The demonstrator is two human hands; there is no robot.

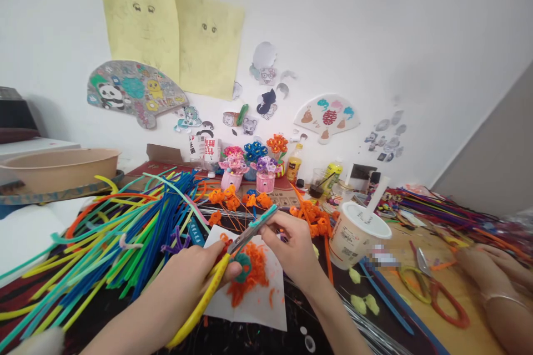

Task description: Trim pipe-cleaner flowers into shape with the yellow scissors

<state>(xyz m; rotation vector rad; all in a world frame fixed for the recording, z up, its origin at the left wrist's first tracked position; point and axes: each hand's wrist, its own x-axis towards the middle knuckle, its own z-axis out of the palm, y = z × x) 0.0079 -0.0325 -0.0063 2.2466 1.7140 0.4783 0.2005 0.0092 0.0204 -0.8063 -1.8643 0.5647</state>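
Note:
My left hand point(195, 280) is closed round the yellow handles of a pair of scissors point(216, 283), whose blades point up and right. The blades meet a teal pipe cleaner point(266, 215), and my right hand point(293, 249) pinches that pipe cleaner at its upper end. A small teal coil point(244, 267) sits by my left thumb. Under both hands lies a white sheet of paper point(262, 313) strewn with orange fluff trimmings point(256, 277).
A big heap of coloured pipe cleaners point(125, 233) lies at the left. A white paper cup point(358, 236) stands to the right, with pipe-cleaner flower pots point(233, 172) and bottles behind. Another person's hand point(491, 269) rests at the far right near scissors point(428, 283). A tan bowl point(58, 166) stands far left.

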